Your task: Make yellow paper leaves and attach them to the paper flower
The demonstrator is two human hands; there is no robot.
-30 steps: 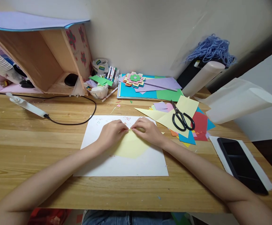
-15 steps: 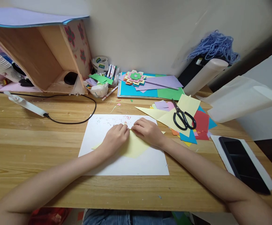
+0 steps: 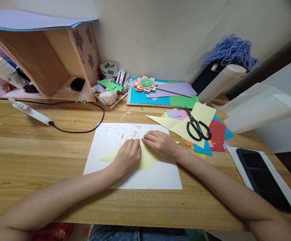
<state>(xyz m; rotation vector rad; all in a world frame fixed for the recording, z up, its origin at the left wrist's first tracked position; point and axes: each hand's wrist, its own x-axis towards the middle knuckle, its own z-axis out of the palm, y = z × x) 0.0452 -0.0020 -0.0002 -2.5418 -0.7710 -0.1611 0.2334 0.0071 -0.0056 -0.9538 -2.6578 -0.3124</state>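
Wooden desk (image 3: pixel 30 147): scraps (image 3: pixel 109 85) fill a tub (image 3: pixel 107 99); both hands (image 3: pixel 128 154) (image 3: pixel 161 144) touch yellow paper (image 3: pixel 147 161), grip unclear.

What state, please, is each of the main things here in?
White sheet: flat, flecked with colour
Yellow paper: lying down, partly covered
Left hand: fingers bent, on the yellow paper
Right hand: fingers near the yellow paper's far edge
Scissors: lying down, blades together or nearly so
Box: open at the front
Cups: stacked, tilted
Yarn: loosely heaped
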